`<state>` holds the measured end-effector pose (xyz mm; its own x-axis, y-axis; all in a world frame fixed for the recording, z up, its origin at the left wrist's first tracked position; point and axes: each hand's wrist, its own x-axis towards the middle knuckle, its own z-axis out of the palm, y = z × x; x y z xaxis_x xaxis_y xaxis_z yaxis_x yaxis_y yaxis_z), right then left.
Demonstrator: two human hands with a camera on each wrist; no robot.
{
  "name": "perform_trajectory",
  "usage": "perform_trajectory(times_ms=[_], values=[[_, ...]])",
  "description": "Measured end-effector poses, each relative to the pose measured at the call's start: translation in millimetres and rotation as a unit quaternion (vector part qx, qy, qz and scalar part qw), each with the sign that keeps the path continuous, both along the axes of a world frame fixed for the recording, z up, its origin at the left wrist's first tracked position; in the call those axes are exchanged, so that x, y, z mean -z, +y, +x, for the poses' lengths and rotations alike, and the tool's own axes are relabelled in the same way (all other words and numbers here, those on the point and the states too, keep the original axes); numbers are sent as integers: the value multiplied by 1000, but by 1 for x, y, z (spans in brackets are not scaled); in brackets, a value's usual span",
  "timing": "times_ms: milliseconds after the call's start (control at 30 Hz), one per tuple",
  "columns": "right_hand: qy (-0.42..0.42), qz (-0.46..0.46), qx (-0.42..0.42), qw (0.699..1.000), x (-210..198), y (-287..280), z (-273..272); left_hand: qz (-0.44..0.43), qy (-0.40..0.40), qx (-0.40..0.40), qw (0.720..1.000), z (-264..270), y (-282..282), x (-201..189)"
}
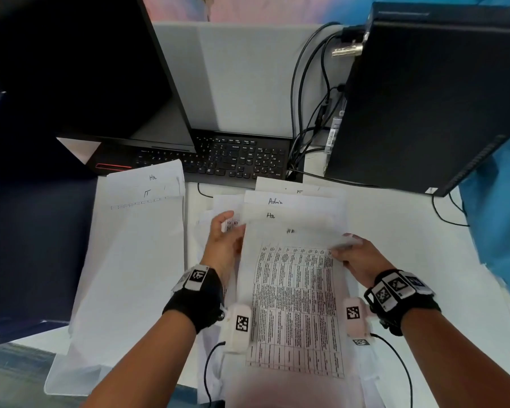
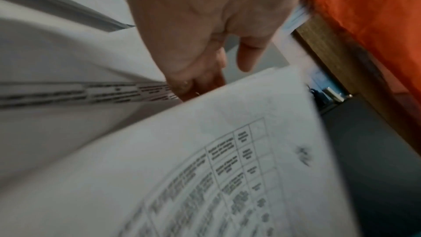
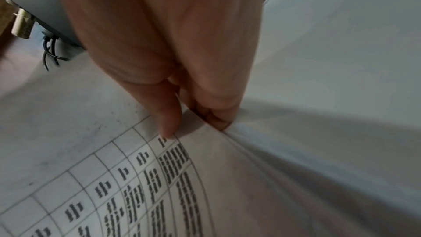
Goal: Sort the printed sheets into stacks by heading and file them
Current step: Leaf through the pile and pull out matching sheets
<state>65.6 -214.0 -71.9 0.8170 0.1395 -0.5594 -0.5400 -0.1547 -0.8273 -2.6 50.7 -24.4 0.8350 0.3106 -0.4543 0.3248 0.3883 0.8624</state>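
Low in the centre of the head view, the printed sheet (image 1: 295, 304), a dense table with a handwritten heading too faint to read, is lifted off the fanned pile (image 1: 295, 207) beneath it. The right hand (image 1: 358, 262) pinches its right edge between thumb and fingers; the left hand (image 1: 223, 245) curls its fingers at the left edge, but whether they grasp this sheet or the papers below, I cannot tell. The step in hand looks like sorting: one sheet is being drawn out and its heading checked. Further up, headings "Admin" and "Hr" show on the pile. At left centre lies a second stack (image 1: 136, 260) headed "Hr" and "IT", before the keyboard (image 1: 227, 159). Next, the heading must be matched to a stack and the sheet laid squarely on the counter (image 1: 401, 231).
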Motion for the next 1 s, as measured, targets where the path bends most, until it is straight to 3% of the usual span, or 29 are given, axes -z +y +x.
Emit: perform_trajectory(times_ms=[67, 133, 167, 233, 567, 767, 1000], values=[[-21, -31, -20, 999, -1, 0, -1, 174, 49, 31, 983, 15, 7, 2], [-29, -38, -23, 999, 0, 1, -1, 336, 112, 137, 925, 25, 12, 7], [-32, -41, -25, 998, 0, 1, -1, 362, 130, 174, 907, 29, 12, 9], [-36, -51, -29, 998, -2, 2, -1, 369, 136, 195, 898, 34, 13, 12], [-15, -19, -10, 1000, -2, 2, -1, 432, 6, 138, 891, 25, 7, 7], [-13, -15, -15, 1000, 2, 0, 0, 384, 13, 78, 920, 18, 11, 19], [-14, -18, -13, 1000, -2, 2, -2, 400, 0, 115, 909, 19, 13, 25]])
